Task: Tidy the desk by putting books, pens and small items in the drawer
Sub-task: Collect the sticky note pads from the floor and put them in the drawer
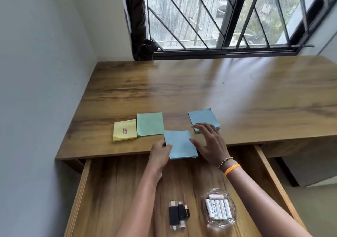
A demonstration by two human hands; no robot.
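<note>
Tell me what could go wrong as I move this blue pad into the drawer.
The blue sticky-note pad, gripped only by the left hand, overhangs the wooden desk edge; it might slip or fan open. Dropped, it could land on the clear glass dish of white batteries or black USB sticks.

Four sticky-note pads on the desk [200, 90] — yellow pad [125, 130], green pad [150, 124], far blue pad [203, 119] lying flat, near blue pad [180, 143] overhanging the open drawer [116, 191] — flash drives [177, 214], dish of batteries [218, 208] inside.
</note>
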